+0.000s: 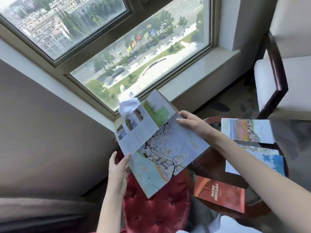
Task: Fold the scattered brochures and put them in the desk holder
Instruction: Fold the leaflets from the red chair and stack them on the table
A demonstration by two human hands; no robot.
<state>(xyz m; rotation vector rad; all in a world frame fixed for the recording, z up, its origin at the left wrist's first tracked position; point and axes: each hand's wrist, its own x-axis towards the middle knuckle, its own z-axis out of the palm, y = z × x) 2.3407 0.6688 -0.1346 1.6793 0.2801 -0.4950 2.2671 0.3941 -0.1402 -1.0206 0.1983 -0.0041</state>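
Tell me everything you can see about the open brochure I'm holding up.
The open brochure is glossy-looking printed paper, held up tilted in front of the window. It is partly unfolded, with a crease across the middle. The lower panel shows a white-blossomed tree on pale blue; the upper panel has small photos, text columns and a green picture. The left hand pinches its lower left edge, the right hand its right edge by the crease.
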